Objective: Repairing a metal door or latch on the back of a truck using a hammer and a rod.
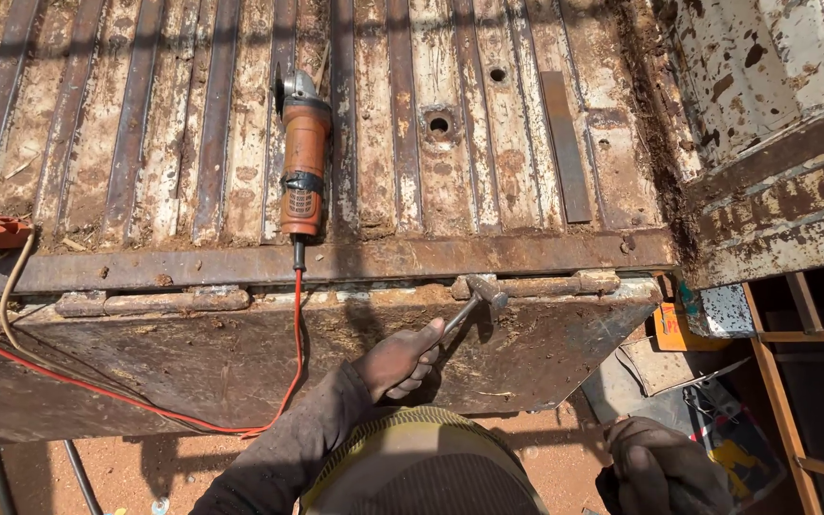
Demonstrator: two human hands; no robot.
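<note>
Beyond the hinged tailgate (240, 362): orange angle grinder (304, 162), red cable (298, 324), flat steel bar (565, 143) on rusted ribbed truck bed (145, 124). Left hand (398, 362) clamped on worn steel hammer (477, 300); right hand (665, 467), grip indiscernible.

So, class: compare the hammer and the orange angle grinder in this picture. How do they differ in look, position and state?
1. The hammer is gripped in the left hand; the angle grinder lies untouched.
2. The hammer is plain dull metal, the grinder orange with a grey head.
3. The grinder trails a red cable; the hammer has none.
4. The hammer's head sits at the rusty hinge; the grinder rests on the ribbed bed.
Both are hand tools.
</note>
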